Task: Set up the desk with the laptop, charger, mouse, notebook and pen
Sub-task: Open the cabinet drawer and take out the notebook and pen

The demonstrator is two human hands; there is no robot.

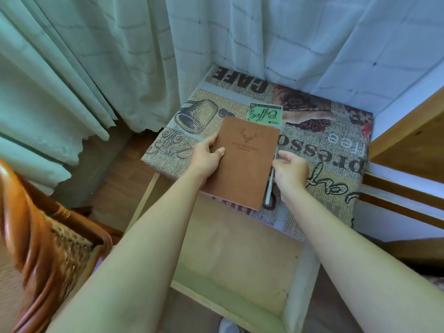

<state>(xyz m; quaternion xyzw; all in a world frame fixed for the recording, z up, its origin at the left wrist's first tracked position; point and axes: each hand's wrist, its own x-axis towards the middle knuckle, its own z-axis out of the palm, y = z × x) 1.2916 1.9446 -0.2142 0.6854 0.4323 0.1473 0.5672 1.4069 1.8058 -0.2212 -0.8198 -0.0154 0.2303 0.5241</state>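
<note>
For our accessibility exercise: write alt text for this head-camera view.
A person's left hand holds a brown notebook over a small coffee-print desk, while the right hand grips a silver pen beside it. An open drawer sits below.

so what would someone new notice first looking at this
Most likely the brown notebook with a stag emblem at centre, held at its left edge by the left hand over the coffee-print desk top. Next, the silver pen along the notebook's right edge, with the right hand on it. An open, empty wooden drawer sits below.
</note>
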